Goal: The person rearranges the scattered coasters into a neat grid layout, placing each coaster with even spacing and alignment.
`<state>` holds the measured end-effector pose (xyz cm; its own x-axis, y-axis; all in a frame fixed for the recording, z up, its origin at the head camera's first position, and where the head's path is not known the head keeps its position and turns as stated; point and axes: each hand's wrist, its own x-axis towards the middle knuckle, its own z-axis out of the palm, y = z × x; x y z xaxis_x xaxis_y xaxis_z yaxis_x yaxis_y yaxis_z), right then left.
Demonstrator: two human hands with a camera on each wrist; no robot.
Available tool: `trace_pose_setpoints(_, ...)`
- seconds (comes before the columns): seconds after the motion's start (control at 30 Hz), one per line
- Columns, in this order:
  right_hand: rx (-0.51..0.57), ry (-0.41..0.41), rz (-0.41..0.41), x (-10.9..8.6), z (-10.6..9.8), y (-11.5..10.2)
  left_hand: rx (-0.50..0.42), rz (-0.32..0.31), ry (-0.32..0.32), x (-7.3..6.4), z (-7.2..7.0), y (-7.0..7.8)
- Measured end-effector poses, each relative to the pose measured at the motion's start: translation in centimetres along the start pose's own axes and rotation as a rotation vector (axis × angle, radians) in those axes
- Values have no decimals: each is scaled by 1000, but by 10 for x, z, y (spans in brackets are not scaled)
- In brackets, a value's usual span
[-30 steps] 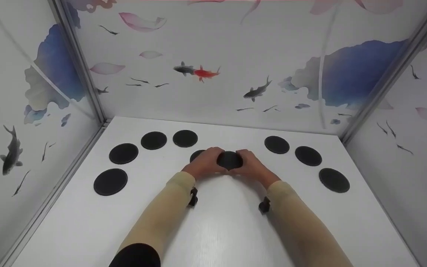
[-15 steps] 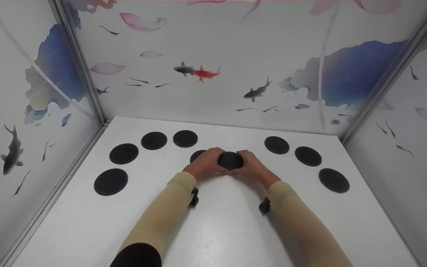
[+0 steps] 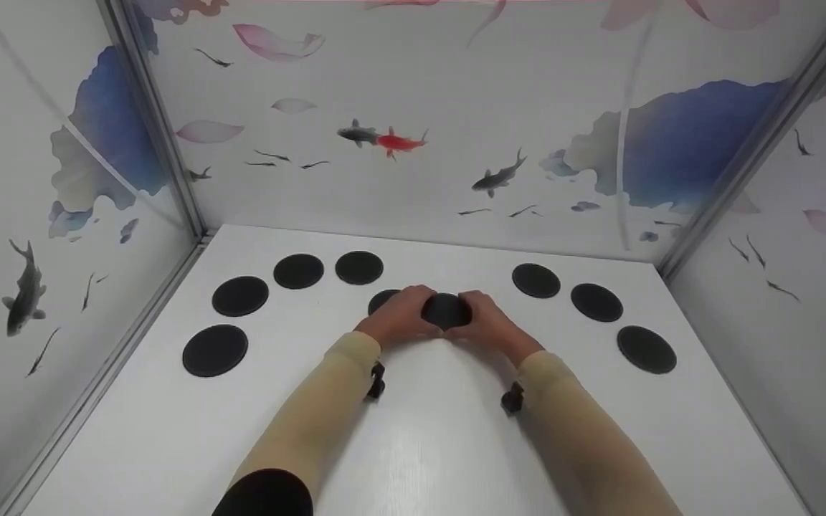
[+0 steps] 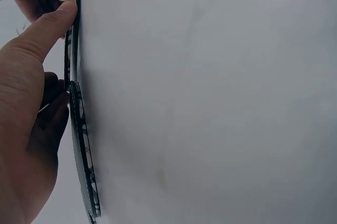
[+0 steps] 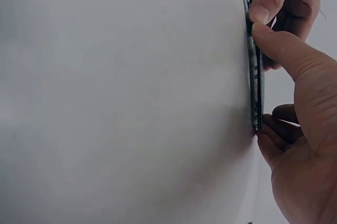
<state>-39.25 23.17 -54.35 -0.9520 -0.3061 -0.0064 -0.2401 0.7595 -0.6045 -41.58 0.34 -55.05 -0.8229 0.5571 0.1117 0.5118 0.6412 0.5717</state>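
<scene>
A flat, round black disc [image 3: 446, 311] lies on the white table in the middle, between the two hands. My left hand [image 3: 404, 313] curls round its left side and my right hand [image 3: 488, 322] round its right side, with the thumbs meeting at the near edge. Edge-on in the right wrist view, the held disc [image 5: 256, 87] shows a thin, patterned rim, and the thumbtips touch there. Another black disc [image 3: 380, 299] is partly hidden behind the left hand; in the left wrist view its edge [image 4: 84, 150] lies close to the held one.
Several black discs lie in an arc on the table [image 3: 413, 430]: a far-left one [image 3: 215, 351], others towards the back, and a far-right one [image 3: 647, 349]. White panels printed with fish and petals [image 3: 413, 86] enclose the back and both sides.
</scene>
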Motion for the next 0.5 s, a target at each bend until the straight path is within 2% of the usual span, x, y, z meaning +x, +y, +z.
trace_pose_setpoints(0.5, -43, -16, -3, 1, 1, 1, 14, 4, -5, -2, -1, 5)
